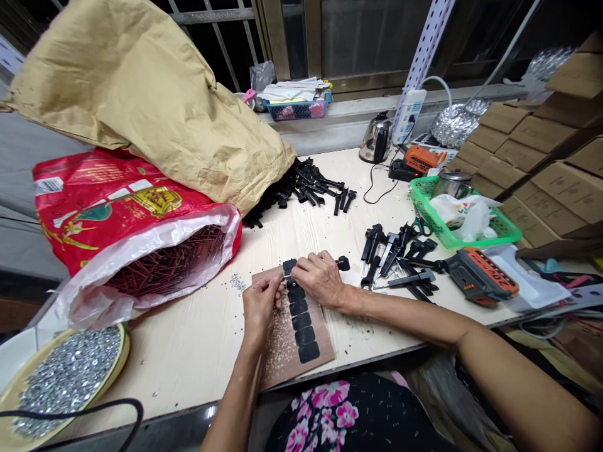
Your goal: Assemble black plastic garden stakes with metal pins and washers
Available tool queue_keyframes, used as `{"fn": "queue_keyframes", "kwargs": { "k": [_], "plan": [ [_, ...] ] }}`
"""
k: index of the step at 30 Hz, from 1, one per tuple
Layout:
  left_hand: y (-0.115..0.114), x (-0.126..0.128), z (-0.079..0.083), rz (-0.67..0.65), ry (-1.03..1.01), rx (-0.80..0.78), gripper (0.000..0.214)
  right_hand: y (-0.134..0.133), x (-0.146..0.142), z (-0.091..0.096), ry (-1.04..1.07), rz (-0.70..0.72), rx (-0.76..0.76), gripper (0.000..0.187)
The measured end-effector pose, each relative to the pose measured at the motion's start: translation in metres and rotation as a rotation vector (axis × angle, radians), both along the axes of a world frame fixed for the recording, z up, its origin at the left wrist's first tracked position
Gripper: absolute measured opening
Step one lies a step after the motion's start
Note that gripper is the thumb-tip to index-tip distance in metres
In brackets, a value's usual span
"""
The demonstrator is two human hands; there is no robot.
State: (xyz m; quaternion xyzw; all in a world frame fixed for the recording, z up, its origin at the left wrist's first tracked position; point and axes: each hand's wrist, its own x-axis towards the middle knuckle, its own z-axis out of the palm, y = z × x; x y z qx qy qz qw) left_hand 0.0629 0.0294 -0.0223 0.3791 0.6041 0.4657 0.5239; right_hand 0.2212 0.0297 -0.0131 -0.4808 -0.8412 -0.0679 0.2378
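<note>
A brown board (277,364) lies in front of me, with a column of flat black rounded-square pieces (305,334) along its right side. At the column's upper end my left hand (260,303) is closed, thumb and fingertips pinched together over a tiny item too small to name. My right hand (323,280) bends over the same spot from the right, fingers curled down on the black pieces; what they grip is hidden. A small shiny metal bit shows on a black piece just below the fingertips. Beyond the right knuckles sticks out a black plastic part (343,263).
Left are a red bag (117,213) of dark thin rods, a large paper sack (155,94) spilling black plastic parts (315,182), and a bowl (123,351) of small metal pieces. Right are black tools (400,257), a battery pack (483,276), a green basket (494,237) and stacked cartons (560,182).
</note>
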Motion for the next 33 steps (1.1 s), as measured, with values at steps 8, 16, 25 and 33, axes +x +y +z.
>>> {"fn": "queue_keyframes", "kwargs": {
  "k": [8, 16, 25, 33],
  "plan": [
    [-0.0009, -0.0053, -0.0006, -0.033, 0.072, 0.036, 0.039, 0.0006, -0.0001, -0.0004, 0.009, 0.049, -0.069, 0.025],
    [-0.0029, 0.0027, 0.0062, 0.029, 0.009, -0.033, 0.044, -0.0013, 0.0014, 0.0002, -0.042, 0.060, 0.024, 0.026],
    [0.0031, -0.0015, 0.0078, 0.027, -0.242, -0.084, 0.044, 0.0008, 0.0016, -0.0026, 0.153, 0.019, -0.121, 0.025],
    [0.0040, 0.0026, 0.0068, 0.032, -0.299, -0.062, 0.042, 0.0032, 0.0009, 0.0011, 0.104, 0.041, -0.108, 0.022]
  ]
}}
